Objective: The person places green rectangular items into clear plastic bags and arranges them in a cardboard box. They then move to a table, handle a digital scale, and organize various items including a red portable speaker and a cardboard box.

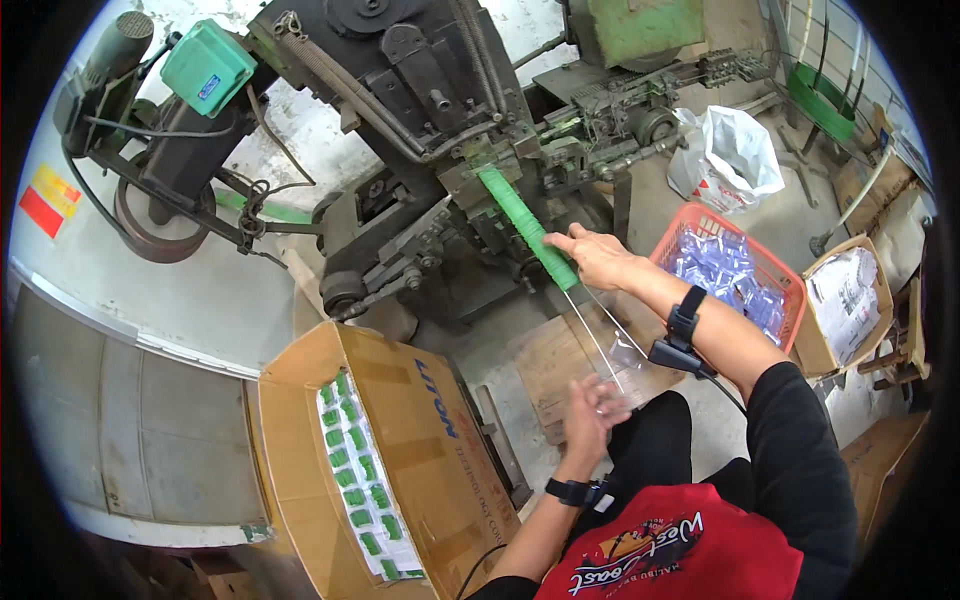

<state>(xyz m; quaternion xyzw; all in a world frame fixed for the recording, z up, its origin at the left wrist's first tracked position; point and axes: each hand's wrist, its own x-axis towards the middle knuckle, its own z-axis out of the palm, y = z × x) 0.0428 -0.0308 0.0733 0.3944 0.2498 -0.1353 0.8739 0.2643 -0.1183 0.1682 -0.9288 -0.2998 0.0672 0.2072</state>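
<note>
A long row of green pieces (527, 225) is strung on two thin metal rods (598, 345), which slope down toward me from the dark machine (420, 90). My right hand (592, 258) is at the lower part of the row, its fingertips on the edge of the green pieces and its other fingers curled out of sight. Beside the free rod ends, my left hand (585, 420) has its fingers apart and slightly blurred; nothing shows in its grasp. A small clear plastic piece (628, 350) lies near the rod ends.
At left stands an open cardboard box (440, 470) with rows of green pieces on white sheets. A red basket (790, 290) of clear purplish parts, a white plastic bag (725, 160) and a carton (885, 300) holding paper are at right. A wooden board (540, 370) lies below the rods.
</note>
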